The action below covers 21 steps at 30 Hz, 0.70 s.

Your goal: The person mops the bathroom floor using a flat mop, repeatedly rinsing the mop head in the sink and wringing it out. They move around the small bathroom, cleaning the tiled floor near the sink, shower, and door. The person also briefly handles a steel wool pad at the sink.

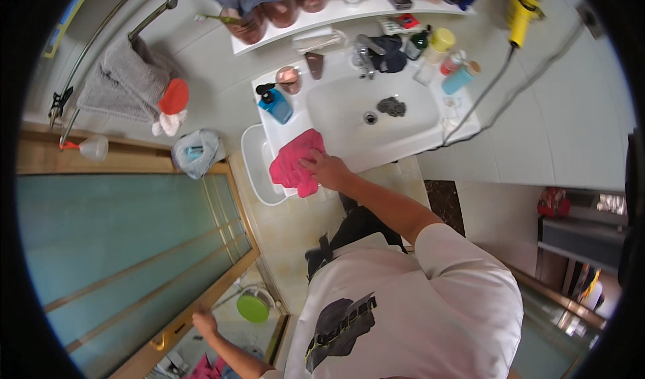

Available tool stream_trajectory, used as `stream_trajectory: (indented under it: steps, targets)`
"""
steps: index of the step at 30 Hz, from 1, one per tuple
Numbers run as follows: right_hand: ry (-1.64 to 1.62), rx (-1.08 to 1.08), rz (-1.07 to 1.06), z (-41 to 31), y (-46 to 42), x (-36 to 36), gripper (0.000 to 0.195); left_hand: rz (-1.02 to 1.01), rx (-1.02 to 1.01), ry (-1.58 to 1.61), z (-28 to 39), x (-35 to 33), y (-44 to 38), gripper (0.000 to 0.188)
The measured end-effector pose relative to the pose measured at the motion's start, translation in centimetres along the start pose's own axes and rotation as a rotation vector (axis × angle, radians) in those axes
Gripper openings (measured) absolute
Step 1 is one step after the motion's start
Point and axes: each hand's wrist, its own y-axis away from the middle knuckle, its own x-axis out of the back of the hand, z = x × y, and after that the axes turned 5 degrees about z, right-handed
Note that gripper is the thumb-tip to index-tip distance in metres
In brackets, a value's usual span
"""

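Observation:
A crumpled pink cloth (297,165) lies on the front left corner of the white washbasin (347,154), partly over its edge. My right hand (327,170) has its fingers on the cloth and grips its right side. Low on the left, my left hand (204,323) is at the edge of a wooden door frame (176,323) with frosted glass; its fingers are curled, and whether they hold the frame is unclear. In the basin, a dark grey clump (391,107) lies beside the drain (370,118). A blue pump bottle (276,108) stands behind the cloth.
A chrome faucet (364,56), bottles and a dark cloth (392,54) line the basin's back. Above runs a loaded white shelf (282,37). A yellow hair dryer (524,16) hangs at right, its cord crossing the basin corner. Grey towels (126,81) and a lined bin (198,152) are at left.

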Motion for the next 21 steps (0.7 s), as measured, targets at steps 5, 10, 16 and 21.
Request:
stream_trajectory:
  steps: [5,10,16,21]
  targets:
    - [0.046,-0.031,-0.111,0.2,-2.9,-0.7,0.045,-0.324,0.066,0.194,2.6,-4.3,4.0,0.032]
    - [-0.004,-0.176,0.051,-0.2,-6.9,-2.9,0.038,-0.593,0.038,0.203,5.5,-6.8,7.1,0.034]
    - [-0.025,-0.279,-0.037,-0.4,-8.1,-2.6,0.045,-0.542,-0.046,0.246,8.6,-8.5,5.2,0.032]
    - [-0.083,-0.289,-0.119,0.1,-6.1,-1.0,0.054,-0.512,-0.288,0.328,15.3,-9.7,3.5,0.029]
